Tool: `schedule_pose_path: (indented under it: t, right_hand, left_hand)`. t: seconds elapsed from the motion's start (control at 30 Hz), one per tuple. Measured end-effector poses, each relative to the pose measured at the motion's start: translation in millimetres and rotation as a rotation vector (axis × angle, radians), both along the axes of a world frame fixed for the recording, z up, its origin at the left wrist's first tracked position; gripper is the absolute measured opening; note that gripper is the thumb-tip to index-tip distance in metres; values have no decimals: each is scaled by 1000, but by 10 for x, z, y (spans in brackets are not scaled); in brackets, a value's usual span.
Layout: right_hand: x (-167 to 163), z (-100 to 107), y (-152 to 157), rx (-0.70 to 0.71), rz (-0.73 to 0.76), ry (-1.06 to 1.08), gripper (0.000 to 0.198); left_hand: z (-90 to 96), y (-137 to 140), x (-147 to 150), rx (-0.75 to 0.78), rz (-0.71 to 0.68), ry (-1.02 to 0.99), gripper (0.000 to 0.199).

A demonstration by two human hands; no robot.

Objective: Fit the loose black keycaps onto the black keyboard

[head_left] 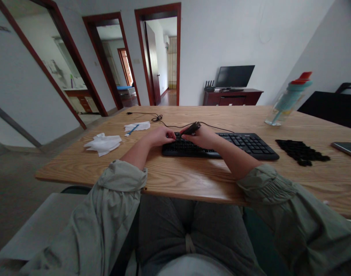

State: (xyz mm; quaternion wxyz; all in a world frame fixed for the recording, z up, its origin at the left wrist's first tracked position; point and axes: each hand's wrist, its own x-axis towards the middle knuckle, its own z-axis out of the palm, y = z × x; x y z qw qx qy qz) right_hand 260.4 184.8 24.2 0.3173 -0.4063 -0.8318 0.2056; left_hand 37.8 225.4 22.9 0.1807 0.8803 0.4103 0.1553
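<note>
A black keyboard (247,143) lies on the wooden table in front of me; part of its left side is covered by my hands. My left hand (163,136) rests at its left end, fingers bent and closed down on the keys, and whatever is between the fingertips is hidden. My right hand (202,137) is closed around a stubby black tool (191,129), tilted over the keyboard close to my left fingertips; its exact kind does not show. Right of the keyboard, many small black pieces that look like keycaps (300,150) lie in a flat cluster.
Crumpled white tissue (104,143) and a flat tissue (140,125) with a blue stick-like brush (132,130) lie left. The keyboard's cable (175,125) runs behind. A water bottle (287,99) stands back right; a dark phone-like slab (348,148) lies at the right edge.
</note>
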Motion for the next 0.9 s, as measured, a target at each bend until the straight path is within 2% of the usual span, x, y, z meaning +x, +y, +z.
schedule_pose_path:
  t: [0.13,0.33,0.47,0.67,0.83,0.9]
  right_hand:
    - [99,56,-12,-59,9,-39,27]
    - [46,51,-42,-127,-85,-70,29]
    - [10,45,-38,-96,-94,-68,30]
    - [103,41,74,-63,95,-31,21]
    - [155,80,142,-68,170,-70,20]
    - [155,91,149,-85,156,-73,20]
  left_hand:
    - [9,-13,7,0,-18,20,19]
    - [29,-33,20,-1,-11,54,21]
    - [20,-53,53,6,25,64,20]
    - [-1,-80,116,77,17,76,18]
    - [-16,-77,130,85,23,69,15]
    - [-19,-76,131,99,26,64,14]
